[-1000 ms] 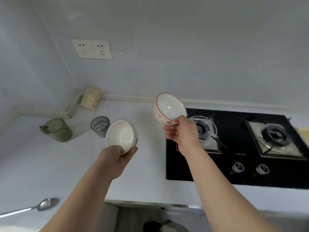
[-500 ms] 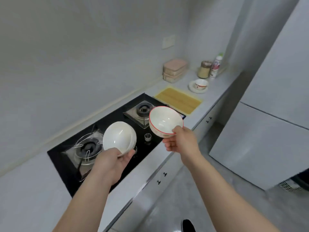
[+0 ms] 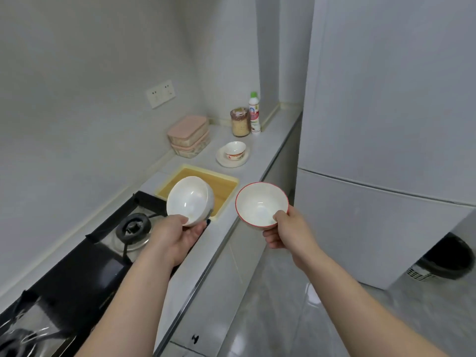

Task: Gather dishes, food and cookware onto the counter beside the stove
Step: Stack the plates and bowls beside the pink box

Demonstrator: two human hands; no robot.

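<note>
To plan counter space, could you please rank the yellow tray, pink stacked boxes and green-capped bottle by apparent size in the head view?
1. Rectangular yellow plastic tray
2. Stacked pink-lidded boxes
3. White green-capped bottle, also farthest

We see 1 plain white bowl [image 3: 190, 199] and 1 red-rimmed white bowl [image 3: 261, 203]. The tray [image 3: 224, 188] is yellow, the stove [image 3: 77, 274] black.

Both bare arms reach up from the bottom of the frame. The left hand [image 3: 177, 238] grips a white bowl [image 3: 189, 199] near the middle (thumb on its rim). The right hand [image 3: 288, 234] pinches a red-rimmed bowl [image 3: 260, 203], thumb inside.
</note>
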